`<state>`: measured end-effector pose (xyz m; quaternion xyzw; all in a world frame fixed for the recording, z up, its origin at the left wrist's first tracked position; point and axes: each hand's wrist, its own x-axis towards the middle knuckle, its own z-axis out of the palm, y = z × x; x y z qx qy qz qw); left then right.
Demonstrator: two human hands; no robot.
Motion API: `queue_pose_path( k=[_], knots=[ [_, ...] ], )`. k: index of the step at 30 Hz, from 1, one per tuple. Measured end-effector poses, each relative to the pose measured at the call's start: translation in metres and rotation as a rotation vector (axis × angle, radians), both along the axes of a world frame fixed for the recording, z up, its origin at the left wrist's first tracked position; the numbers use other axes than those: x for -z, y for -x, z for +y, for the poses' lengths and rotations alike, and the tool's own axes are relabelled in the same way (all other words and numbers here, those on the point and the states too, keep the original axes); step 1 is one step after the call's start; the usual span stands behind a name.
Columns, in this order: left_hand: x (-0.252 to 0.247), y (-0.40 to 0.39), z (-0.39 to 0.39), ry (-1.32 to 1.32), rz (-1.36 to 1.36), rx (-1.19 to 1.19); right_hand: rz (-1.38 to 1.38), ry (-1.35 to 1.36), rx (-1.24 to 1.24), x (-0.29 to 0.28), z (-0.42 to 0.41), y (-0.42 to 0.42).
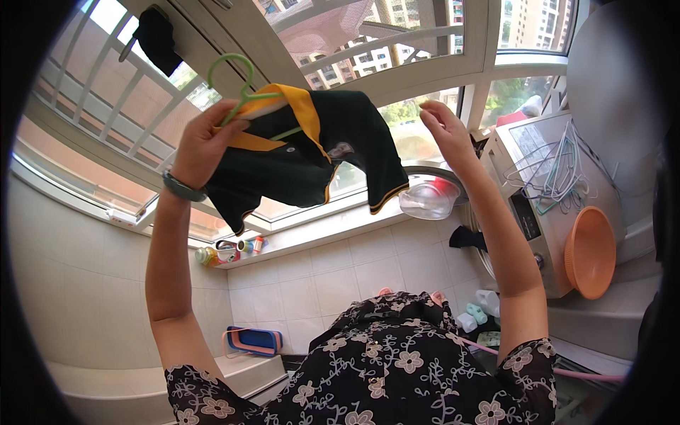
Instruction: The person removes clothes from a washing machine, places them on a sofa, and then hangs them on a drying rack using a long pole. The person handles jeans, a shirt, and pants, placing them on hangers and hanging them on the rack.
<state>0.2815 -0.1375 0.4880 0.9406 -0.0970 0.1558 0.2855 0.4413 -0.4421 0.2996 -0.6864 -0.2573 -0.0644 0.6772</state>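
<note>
A dark green short-sleeved shirt (287,170) with a yellow collar hangs tilted on a light green plastic hanger (248,79) in front of the window. My left hand (210,141) grips the hanger near its neck, at the shirt's collar, and wears a dark wristband. To the right of the shirt, my right hand (445,130) is raised with its fingers slightly bent and apart, holding nothing. The hanger's hook points up and is on no rail. Part of the hanger's bar is hidden inside the shirt.
Wire hangers (566,170) and an orange plastic basket (589,252) lie on the washing machine (552,234) at right. A clear plastic bowl (430,199) is by its round door. Jars (210,255) stand on the window ledge. A black garment (156,40) hangs upper left; bottles (476,313) stand below.
</note>
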Motion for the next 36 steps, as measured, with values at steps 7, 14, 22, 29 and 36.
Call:
queue_pose_path(
  k=[7,14,22,29,36],
  knots=[
    [-0.095,0.008,-0.007,-0.055,-0.022,-0.219,0.471,0.196,-0.290,0.154,0.031,0.033],
    [-0.137,0.028,-0.011,0.136,0.033,-0.429,0.956,-0.031,-0.552,0.166,0.103,0.075],
    [-0.157,0.077,0.010,0.277,0.115,-0.520,1.013,-0.164,-0.709,0.181,0.136,0.094],
    [-0.147,0.112,0.019,0.262,0.090,-0.666,0.811,-0.138,-0.402,0.217,0.123,0.072],
    [-0.131,0.119,0.039,0.279,0.047,-0.599,0.841,-0.151,-0.280,0.219,0.096,0.083]
  ],
)
